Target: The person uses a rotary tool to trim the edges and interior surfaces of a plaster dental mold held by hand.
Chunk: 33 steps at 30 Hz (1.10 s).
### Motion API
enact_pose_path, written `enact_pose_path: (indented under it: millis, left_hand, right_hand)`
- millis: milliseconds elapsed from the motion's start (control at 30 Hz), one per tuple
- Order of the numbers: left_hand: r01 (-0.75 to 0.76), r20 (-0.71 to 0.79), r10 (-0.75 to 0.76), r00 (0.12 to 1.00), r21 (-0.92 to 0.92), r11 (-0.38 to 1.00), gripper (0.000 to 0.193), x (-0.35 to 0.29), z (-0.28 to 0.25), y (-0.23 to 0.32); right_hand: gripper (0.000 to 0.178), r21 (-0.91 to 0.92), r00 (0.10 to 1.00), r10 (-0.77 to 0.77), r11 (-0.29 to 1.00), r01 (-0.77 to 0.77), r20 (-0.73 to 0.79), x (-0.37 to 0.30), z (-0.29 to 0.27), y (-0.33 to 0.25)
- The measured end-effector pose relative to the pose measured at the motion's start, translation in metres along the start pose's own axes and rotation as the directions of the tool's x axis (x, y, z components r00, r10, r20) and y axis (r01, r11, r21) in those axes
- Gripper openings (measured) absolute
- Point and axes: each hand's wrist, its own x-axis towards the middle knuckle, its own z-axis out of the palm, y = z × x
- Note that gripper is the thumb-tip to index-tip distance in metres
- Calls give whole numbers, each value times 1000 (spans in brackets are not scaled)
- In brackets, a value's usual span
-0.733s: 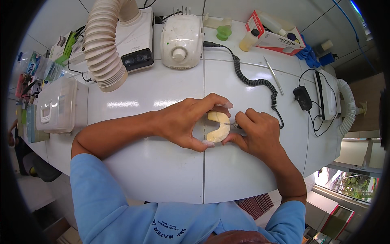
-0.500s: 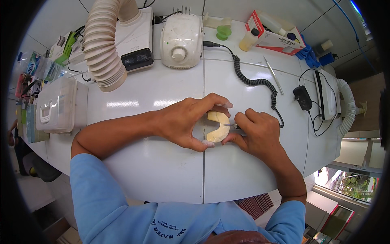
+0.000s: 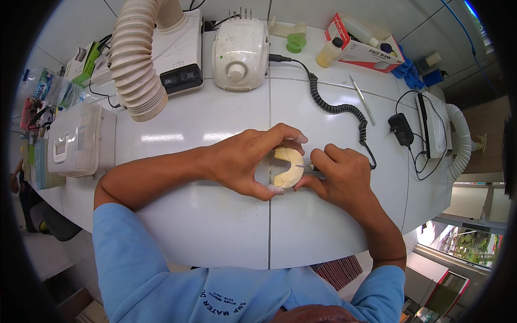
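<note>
A pale yellow, horseshoe-shaped dental plaster model (image 3: 291,175) is held over the middle of the white table. My left hand (image 3: 249,161) grips it by its two ends, thumb at the near end and fingers at the far end, with whitish dust on the fingertips. My right hand (image 3: 340,175) is closed round a rotary handpiece (image 3: 311,167), mostly hidden in the fingers. Its thin metal bur (image 3: 302,166) meets the outer curve of the model. From behind this hand a black coiled cord (image 3: 339,109) runs up to a white micromotor control box (image 3: 240,55) with a knob.
A ribbed suction hose (image 3: 139,70) hangs at the upper left, above a clear-lidded plastic case (image 3: 81,140). Toward the back right lie a slim metal tool (image 3: 363,100), a yellowish bottle (image 3: 329,53) and a cardboard box (image 3: 366,46). A black adapter (image 3: 400,129) with cables sits farther right.
</note>
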Motion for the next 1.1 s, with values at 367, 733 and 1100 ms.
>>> enact_pose_path:
  millis: [367,733,1100]
  left_hand:
    - [-1,1,1,1000,8,1000,97,0,-1,0]
    - [-27,-12,27,1000,-1,1000,95,1,-1,-1]
    - [-62,-23,62,998,1,998,93,0,-1,-3]
  right_hand:
    - [59,6,1000,3,1000,-3,-4,0,2,1]
    - [61,7,1000,0,1000,0,1,-2,1,3]
    - [62,28,1000,5,1000,-5,-10,-1,3,3]
